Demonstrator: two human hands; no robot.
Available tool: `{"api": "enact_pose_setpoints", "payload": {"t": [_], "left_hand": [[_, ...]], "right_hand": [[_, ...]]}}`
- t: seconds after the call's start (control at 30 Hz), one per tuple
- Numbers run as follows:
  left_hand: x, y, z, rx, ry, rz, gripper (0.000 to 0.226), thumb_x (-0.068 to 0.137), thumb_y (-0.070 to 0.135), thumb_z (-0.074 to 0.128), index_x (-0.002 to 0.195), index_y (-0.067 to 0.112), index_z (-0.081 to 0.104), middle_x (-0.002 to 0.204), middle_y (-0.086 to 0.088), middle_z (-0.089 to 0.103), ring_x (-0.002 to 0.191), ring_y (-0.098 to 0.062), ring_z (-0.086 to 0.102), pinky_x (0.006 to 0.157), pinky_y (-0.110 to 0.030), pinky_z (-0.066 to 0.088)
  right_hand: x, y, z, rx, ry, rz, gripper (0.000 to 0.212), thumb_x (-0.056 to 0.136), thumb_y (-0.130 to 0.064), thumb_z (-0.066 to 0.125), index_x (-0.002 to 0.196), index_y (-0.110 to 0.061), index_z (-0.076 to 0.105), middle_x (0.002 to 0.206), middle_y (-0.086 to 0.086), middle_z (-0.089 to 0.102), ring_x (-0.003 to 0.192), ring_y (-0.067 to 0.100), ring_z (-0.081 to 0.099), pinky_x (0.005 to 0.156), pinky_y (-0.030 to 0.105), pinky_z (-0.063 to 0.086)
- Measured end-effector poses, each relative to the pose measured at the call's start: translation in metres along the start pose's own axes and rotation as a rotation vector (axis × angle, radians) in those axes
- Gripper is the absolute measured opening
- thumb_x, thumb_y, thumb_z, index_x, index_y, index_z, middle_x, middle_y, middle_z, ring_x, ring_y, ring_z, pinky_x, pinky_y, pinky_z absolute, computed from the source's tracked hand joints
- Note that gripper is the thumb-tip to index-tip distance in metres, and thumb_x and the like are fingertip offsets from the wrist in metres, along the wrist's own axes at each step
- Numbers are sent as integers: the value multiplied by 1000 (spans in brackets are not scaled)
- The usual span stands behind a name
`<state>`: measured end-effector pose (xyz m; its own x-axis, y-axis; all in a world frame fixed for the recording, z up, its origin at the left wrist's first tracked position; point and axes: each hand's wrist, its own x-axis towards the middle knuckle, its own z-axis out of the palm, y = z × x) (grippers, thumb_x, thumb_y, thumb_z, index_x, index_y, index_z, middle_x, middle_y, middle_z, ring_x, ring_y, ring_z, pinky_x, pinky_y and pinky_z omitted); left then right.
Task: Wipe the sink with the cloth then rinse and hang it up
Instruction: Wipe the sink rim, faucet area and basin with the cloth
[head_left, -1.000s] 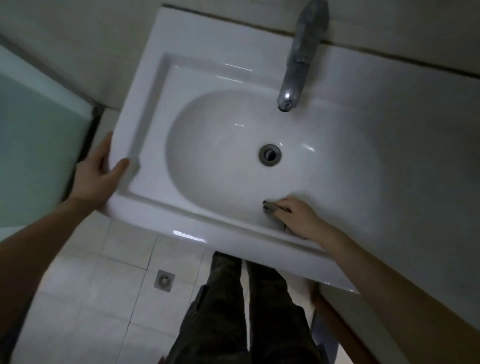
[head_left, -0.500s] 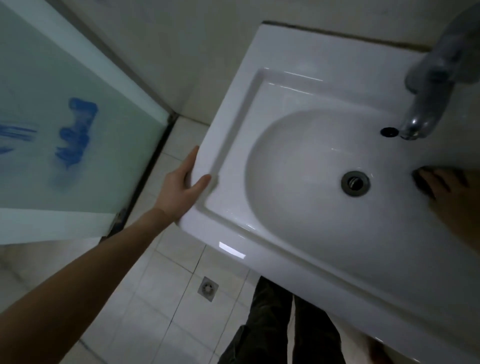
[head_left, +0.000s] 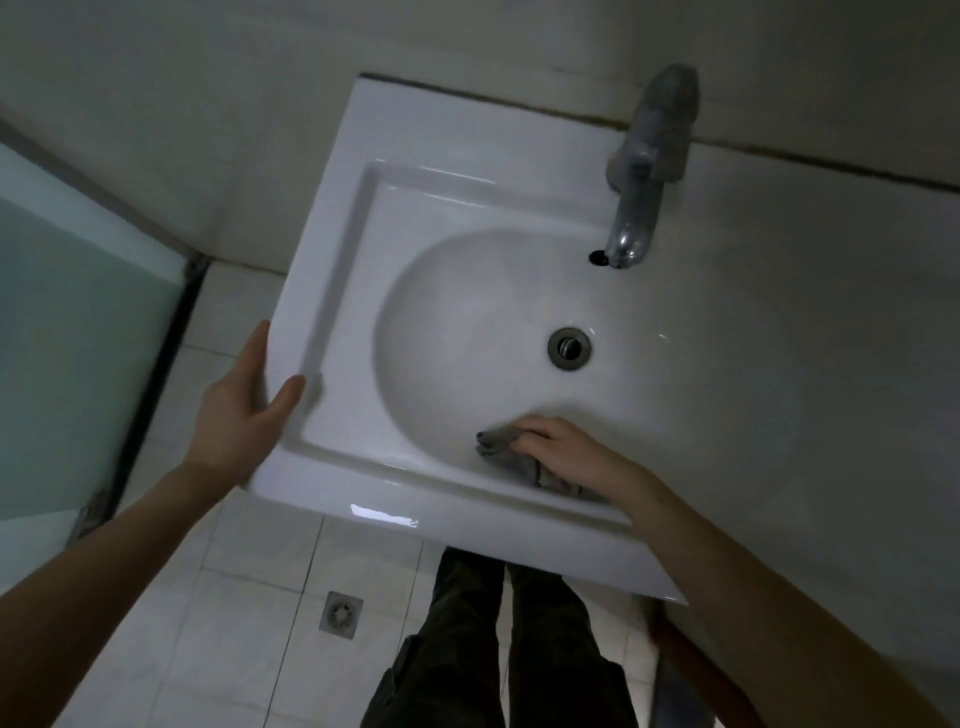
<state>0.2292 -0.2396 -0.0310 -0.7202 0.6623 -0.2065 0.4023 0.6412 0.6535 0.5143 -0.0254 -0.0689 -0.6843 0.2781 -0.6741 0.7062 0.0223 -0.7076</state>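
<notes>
Right hand (head_left: 558, 449) clenched cloth (head_left: 511, 452) at lower-centre bowl wall; unwiped bowl lay up-left; left hand (head_left: 239, 410) gripped sink (head_left: 332, 218) corner.

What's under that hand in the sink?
A grey cloth is pressed under the right hand against the near wall of the sink. Its crumpled ends stick out on both sides; the part beneath the palm is covered.
</notes>
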Motion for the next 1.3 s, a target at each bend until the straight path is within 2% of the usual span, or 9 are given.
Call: {"api": "enact_pose_setpoints", "payload": {"t": [0.17, 0.23, 0.3, 0.47, 0.57, 0.7, 1.1, 1.2, 1.3], "left_hand": [[0, 4, 0, 17, 0, 25, 68, 94, 20, 62, 144, 43, 23, 146, 6, 47, 127, -6, 42, 107, -26, 31], [-1, 2, 0, 54, -30, 19, 69, 95, 22, 60, 151, 34, 22, 150, 4, 42, 133, -11, 41, 107, -26, 29], [0, 2, -2, 150, -39, 61, 68, 97, 27, 57, 155, 20, 23, 156, -3, 35, 140, -21, 38, 109, -29, 26], [11, 35, 10, 345, 23, 485, 64, 93, 33, 45, 147, 1, 39, 152, -18, 37, 140, -33, 36, 117, -39, 29], [29, 54, 39, 356, -24, 528, 60, 94, 30, 45, 147, 1, 41, 153, -16, 39, 142, -29, 34, 120, -35, 24], [47, 49, 68, 536, -50, 480, 61, 98, 31, 37, 150, -1, 32, 156, -19, 33, 146, -33, 29, 121, -39, 21], [44, 47, 81, 489, -49, 425, 58, 100, 21, 36, 153, 0, 27, 161, -15, 25, 150, -27, 20, 123, -39, 16], [45, 49, 79, 464, -55, 417, 57, 99, 19, 37, 152, 0, 28, 160, -14, 26, 150, -27, 21, 123, -40, 17], [46, 49, 81, 448, -44, 425, 57, 98, 17, 36, 151, -1, 31, 159, -16, 29, 149, -29, 23, 122, -42, 20]], "right_hand": [[-22, -13, -33, 368, 249, -68, 38, 95, -6, 42, 104, -27, 72, 86, -5, 75, 78, 10, 71, 68, 13, 47], [-28, -5, -58, 481, 427, -26, 33, 96, -9, 41, 102, -21, 71, 62, -3, 61, 40, 9, 53, 38, 18, 36], [-28, 11, -84, 480, 583, -4, 32, 96, -15, 43, 110, -24, 70, 58, 6, 51, 33, 11, 38, 36, 16, 27], [-5, 63, -122, -29, 874, -36, 29, 96, -12, 47, 121, -7, 62, 94, 16, 59, 42, 8, 56, 38, 13, 43], [14, 97, -120, -580, 820, 58, 42, 94, -24, 44, 128, -3, 56, 117, 24, 54, 76, 36, 60, 76, 30, 51], [20, 120, -88, -959, 583, 75, 55, 87, -25, 38, 138, -4, 44, 126, 22, 51, 99, 41, 52, 85, 45, 41], [7, -10, 16, -72, -36, -65, 27, 95, -15, 52, 116, -20, 68, 110, -2, 60, 100, 9, 57, 87, 17, 42], [7, -35, 7, 256, 31, 11, 32, 93, -15, 52, 73, -31, 70, 68, -10, 65, 65, 4, 58, 58, 14, 42], [26, -51, -16, 627, 387, 49, 36, 93, -17, 49, 59, -19, 61, 48, -5, 55, 36, 6, 46, 38, 17, 34]]}}
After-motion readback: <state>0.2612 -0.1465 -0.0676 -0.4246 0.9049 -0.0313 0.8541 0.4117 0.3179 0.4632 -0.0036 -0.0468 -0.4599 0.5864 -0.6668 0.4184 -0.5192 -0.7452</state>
